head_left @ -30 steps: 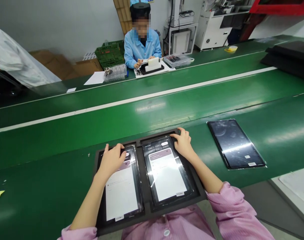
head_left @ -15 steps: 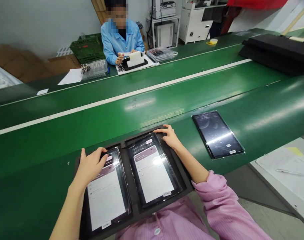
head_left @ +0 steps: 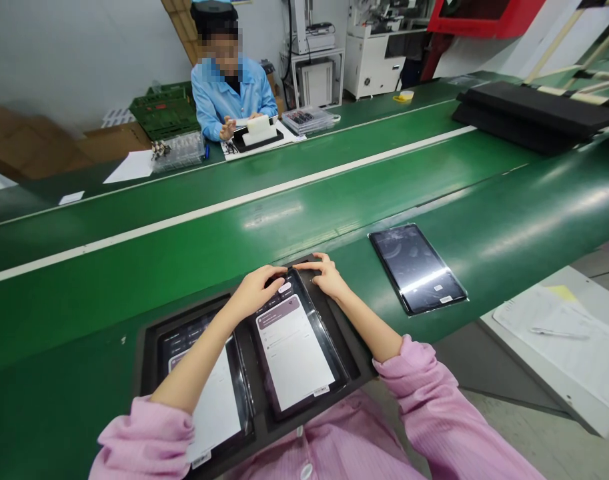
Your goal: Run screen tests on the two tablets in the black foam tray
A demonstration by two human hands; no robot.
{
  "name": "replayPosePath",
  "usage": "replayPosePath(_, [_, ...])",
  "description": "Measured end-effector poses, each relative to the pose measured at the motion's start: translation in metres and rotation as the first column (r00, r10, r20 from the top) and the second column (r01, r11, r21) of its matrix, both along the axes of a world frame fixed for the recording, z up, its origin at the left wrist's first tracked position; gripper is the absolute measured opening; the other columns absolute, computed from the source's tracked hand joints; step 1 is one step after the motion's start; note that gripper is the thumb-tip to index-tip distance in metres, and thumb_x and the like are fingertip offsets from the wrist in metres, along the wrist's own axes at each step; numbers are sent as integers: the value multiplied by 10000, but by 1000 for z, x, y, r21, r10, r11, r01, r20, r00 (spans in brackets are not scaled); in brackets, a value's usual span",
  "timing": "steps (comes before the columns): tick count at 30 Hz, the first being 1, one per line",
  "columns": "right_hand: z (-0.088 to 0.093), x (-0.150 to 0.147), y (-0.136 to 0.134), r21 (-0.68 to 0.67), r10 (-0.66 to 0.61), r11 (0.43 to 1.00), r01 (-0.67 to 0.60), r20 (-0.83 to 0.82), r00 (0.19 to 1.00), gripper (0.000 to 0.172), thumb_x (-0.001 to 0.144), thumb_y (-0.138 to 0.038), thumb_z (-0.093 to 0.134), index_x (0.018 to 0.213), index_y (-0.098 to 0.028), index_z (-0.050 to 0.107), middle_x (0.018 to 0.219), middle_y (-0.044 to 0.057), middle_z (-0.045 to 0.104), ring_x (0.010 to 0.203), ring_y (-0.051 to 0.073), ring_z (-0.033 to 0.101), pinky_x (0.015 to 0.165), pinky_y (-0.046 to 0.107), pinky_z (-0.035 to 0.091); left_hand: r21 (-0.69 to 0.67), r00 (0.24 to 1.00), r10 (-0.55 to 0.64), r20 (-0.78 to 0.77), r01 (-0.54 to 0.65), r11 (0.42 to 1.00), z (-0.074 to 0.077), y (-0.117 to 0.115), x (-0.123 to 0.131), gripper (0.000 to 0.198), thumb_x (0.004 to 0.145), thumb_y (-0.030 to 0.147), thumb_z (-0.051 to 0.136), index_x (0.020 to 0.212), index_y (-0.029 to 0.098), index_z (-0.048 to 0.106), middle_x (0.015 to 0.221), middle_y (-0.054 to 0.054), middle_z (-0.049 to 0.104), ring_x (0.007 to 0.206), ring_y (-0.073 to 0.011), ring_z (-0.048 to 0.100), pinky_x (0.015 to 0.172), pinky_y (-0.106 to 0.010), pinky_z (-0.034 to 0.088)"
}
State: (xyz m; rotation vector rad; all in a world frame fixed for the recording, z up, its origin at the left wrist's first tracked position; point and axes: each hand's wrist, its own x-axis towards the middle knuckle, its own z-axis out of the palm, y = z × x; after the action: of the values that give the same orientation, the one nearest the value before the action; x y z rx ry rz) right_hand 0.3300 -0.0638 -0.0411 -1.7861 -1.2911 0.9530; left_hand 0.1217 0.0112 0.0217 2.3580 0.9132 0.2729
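Observation:
Two lit tablets lie side by side in a black foam tray [head_left: 304, 421] in front of me. My left hand [head_left: 254, 291] reaches across to the top edge of the right tablet [head_left: 297, 353]. Its fingers are stretched over that edge, and the thumb lies just above the screen. At the same edge, the index finger of my right hand [head_left: 327, 277] points toward the left fingertips, while its other fingers are by the tray's far corner. My left forearm covers part of the left tablet [head_left: 217, 400]. Neither tablet appears lifted.
A dark tablet [head_left: 417, 267] lies on the green belt [head_left: 184, 247] to the right. Papers [head_left: 549, 340] with a pen rest on a side surface. Across the belt sits a person in blue [head_left: 234, 97] working at a small stand. Black foam sheets [head_left: 534, 117] are stacked at right.
My left hand has moved right, from the left tablet's top to the right tablet's top edge. My right hand has stayed at that tablet's top. The view has shifted slightly.

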Motion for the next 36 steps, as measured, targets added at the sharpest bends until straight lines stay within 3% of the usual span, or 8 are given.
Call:
replayPosePath(7, [-2,-1,2,7,1,1000,-1,0,1000,725,712,18,483,1216,-420,765,1466,-7,426,1352,271,419,1232,489,281,-66,996,55,65,-51,997,-3,10,-5,532,905,602,482,1144,196,730,1176,-105,730,1085,-287,679,1016,-437,537])
replayPosePath(15, [-1,-13,-9,227,-28,974,-21,211,977,591,752,2,481,1071,-361,821,1533,7,378,1407,314,321,1178,519,329,-22,948,219,-231,-230,973,15,-4,-130,641,888,681,492,1273,202,675,1355,-126,656,1258,-348,611,1121,-499,472])
replayPosePath(17, [7,-21,-21,319,108,919,-233,366,924,529,808,-45,541,1104,-390,811,1597,-9,321,1427,334,287,1199,555,254,-14,923,209,-323,-226,974,6,-15,-149,730,788,612,675,1387,202,592,1445,-156,584,1341,-393,542,1170,-593,394])
replayPosePath(20, [15,-31,-39,298,434,693,-657,555,710,288,852,-195,692,996,-404,828,1613,-27,343,1430,350,299,1219,603,124,43,889,212,-406,-213,976,-6,-29,-152,926,644,386,863,1477,250,482,1511,-165,511,1412,-424,458,1189,-773,157])
replayPosePath(22, [15,-34,-46,238,530,598,-765,599,601,135,861,-300,761,926,-395,831,1593,-26,393,1415,359,329,1213,631,80,107,885,232,-404,-207,973,-9,-32,-144,832,661,287,865,1421,267,527,1471,-143,552,1384,-396,495,1182,-795,44])
replayPosePath(26, [9,-25,-42,222,305,801,-557,648,698,120,929,-353,712,958,-327,825,1550,48,449,1392,388,331,1187,677,83,180,897,321,-304,-277,944,-12,-28,-128,253,930,218,581,1152,273,690,1236,-55,710,1189,-276,652,1242,-677,123])
replayPosePath(29, [5,-13,-44,260,14,933,-250,667,745,201,961,-303,603,974,-239,793,1439,139,515,1325,387,383,1156,665,196,206,877,401,-266,-354,912,-14,-30,-122,334,1006,189,389,1022,255,716,1132,-46,744,1120,-257,676,1237,-662,174])
replayPosePath(36, [-10,-16,-90,252,-181,967,-18,739,649,260,805,-103,523,898,-184,752,1337,167,529,1199,361,459,1047,608,346,200,842,380,-384,-326,924,-9,-62,-107,485,912,424,636,1340,213,555,1374,-152,583,1311,-362,520,1188,-807,34])
